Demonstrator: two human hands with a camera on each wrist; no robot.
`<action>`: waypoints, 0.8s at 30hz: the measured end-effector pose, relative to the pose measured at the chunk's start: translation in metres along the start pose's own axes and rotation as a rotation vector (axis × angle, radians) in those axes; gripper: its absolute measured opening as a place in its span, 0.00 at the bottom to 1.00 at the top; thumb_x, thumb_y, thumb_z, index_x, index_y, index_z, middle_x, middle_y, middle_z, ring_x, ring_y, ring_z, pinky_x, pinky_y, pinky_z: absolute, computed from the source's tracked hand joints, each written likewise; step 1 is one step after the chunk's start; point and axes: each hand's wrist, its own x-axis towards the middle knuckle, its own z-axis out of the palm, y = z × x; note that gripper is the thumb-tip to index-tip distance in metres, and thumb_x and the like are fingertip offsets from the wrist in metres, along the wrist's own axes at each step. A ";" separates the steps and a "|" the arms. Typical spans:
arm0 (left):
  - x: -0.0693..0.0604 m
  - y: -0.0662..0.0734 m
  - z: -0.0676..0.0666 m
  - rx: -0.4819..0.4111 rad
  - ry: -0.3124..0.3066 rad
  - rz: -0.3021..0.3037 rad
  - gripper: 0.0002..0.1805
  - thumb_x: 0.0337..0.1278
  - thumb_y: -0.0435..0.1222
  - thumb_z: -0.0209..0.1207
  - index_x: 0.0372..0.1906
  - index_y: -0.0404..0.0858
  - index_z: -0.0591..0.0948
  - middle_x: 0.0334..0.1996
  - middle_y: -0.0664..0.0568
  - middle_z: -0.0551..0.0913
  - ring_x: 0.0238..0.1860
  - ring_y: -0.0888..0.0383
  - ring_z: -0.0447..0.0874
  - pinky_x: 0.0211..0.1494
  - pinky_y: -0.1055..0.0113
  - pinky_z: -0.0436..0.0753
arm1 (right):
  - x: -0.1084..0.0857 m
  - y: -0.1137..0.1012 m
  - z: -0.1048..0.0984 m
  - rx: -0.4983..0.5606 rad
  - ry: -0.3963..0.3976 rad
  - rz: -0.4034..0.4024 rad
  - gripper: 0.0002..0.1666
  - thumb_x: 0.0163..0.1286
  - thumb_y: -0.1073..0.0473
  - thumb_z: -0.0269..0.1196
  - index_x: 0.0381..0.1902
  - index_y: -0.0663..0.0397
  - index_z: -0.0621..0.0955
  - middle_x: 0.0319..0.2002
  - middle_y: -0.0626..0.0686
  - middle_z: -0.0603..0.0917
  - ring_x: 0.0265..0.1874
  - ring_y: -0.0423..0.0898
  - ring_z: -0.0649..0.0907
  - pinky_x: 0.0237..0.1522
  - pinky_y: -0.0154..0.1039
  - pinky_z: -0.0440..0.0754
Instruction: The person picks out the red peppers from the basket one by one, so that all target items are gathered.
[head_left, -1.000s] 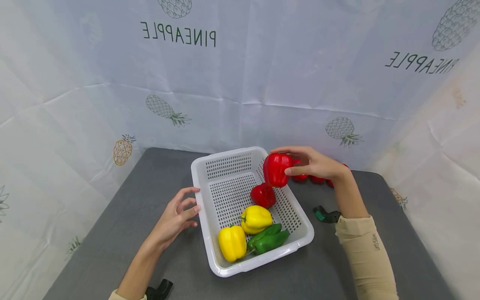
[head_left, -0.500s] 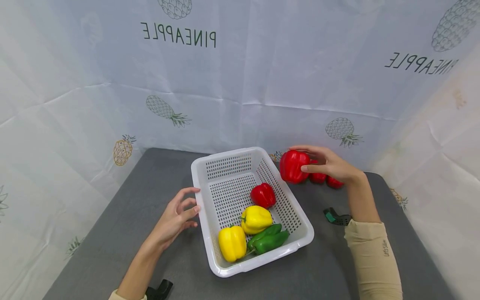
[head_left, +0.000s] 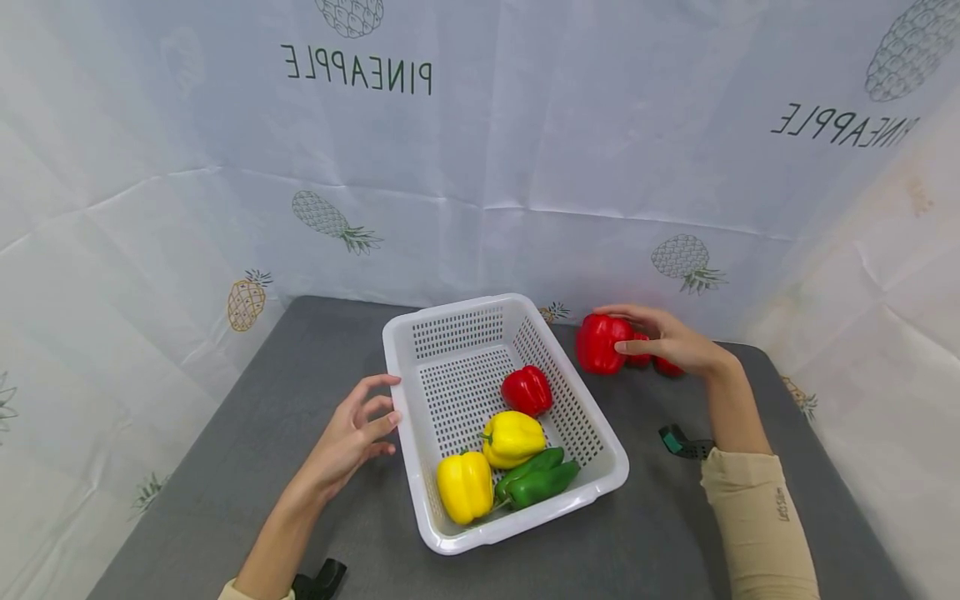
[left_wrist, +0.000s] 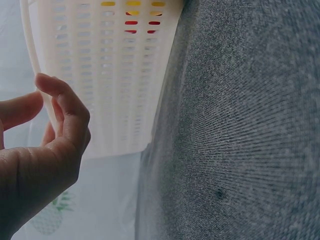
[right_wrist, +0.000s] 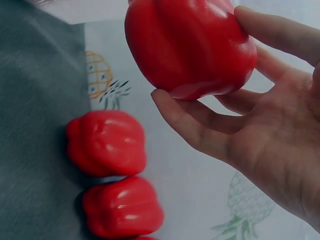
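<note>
My left hand (head_left: 358,429) holds the left rim of a white perforated plastic basket (head_left: 420,500), thumb and curled fingertips at the edge, as the left wrist view shows beside the basket's side wall (left_wrist: 100,120). Inside the basket lie a red bell pepper (head_left: 527,391), two yellow bell peppers, one front left (head_left: 464,487) and one further back (head_left: 513,439), and green peppers (head_left: 542,487). To the basket's right, my right hand (head_left: 667,340) grips another red bell pepper (right_wrist: 192,47) between thumb and fingers. More red bell peppers sit near that hand, one (right_wrist: 107,143) beside another (right_wrist: 123,207).
The dark grey table (head_left: 225,467) runs up to a white curtain (head_left: 480,150) printed with pineapples at the back and sides. A black and green device (head_left: 682,443) is at the right wrist, and a black one (head_left: 321,578) at the left.
My right hand has carried the red bell pepper from above the basket's right rim rightward, then lower, towards the other red peppers. The left hand and basket have stayed in place.
</note>
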 end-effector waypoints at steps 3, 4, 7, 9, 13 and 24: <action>0.000 -0.001 0.000 -0.001 0.004 -0.003 0.35 0.76 0.33 0.64 0.80 0.43 0.62 0.56 0.41 0.82 0.46 0.55 0.85 0.42 0.64 0.90 | -0.002 0.007 0.001 -0.001 -0.002 0.046 0.42 0.69 0.61 0.71 0.79 0.55 0.71 0.74 0.63 0.75 0.65 0.49 0.78 0.54 0.44 0.92; 0.000 -0.001 0.000 -0.002 0.006 -0.004 0.35 0.75 0.33 0.65 0.79 0.43 0.63 0.55 0.42 0.82 0.46 0.55 0.85 0.42 0.64 0.90 | -0.003 0.009 0.002 -0.002 0.000 0.067 0.42 0.69 0.60 0.72 0.79 0.53 0.71 0.74 0.64 0.74 0.66 0.51 0.78 0.54 0.45 0.92; 0.000 -0.001 0.000 -0.005 0.007 -0.007 0.35 0.75 0.33 0.65 0.79 0.44 0.63 0.55 0.44 0.82 0.45 0.54 0.85 0.42 0.64 0.90 | -0.005 0.016 0.004 -0.015 0.001 0.126 0.43 0.68 0.58 0.73 0.79 0.49 0.72 0.76 0.64 0.72 0.69 0.59 0.75 0.57 0.52 0.92; 0.000 -0.001 0.000 -0.007 0.006 -0.005 0.35 0.75 0.34 0.65 0.79 0.44 0.63 0.54 0.44 0.82 0.46 0.54 0.85 0.42 0.64 0.90 | -0.006 0.020 0.006 -0.030 -0.001 0.155 0.43 0.68 0.56 0.74 0.79 0.46 0.72 0.77 0.64 0.71 0.72 0.63 0.72 0.58 0.58 0.91; 0.000 0.000 -0.001 -0.005 -0.005 0.005 0.36 0.76 0.34 0.64 0.80 0.42 0.62 0.55 0.42 0.81 0.46 0.54 0.84 0.42 0.64 0.90 | -0.010 0.027 0.010 -0.062 -0.016 0.193 0.45 0.67 0.56 0.75 0.80 0.43 0.71 0.78 0.65 0.69 0.75 0.67 0.68 0.60 0.65 0.89; 0.000 -0.001 0.000 0.005 -0.007 0.008 0.36 0.76 0.34 0.64 0.80 0.42 0.62 0.58 0.36 0.80 0.47 0.54 0.83 0.42 0.64 0.90 | -0.011 0.042 0.018 -0.053 -0.052 0.228 0.45 0.65 0.54 0.76 0.78 0.43 0.73 0.79 0.65 0.69 0.76 0.66 0.66 0.61 0.63 0.88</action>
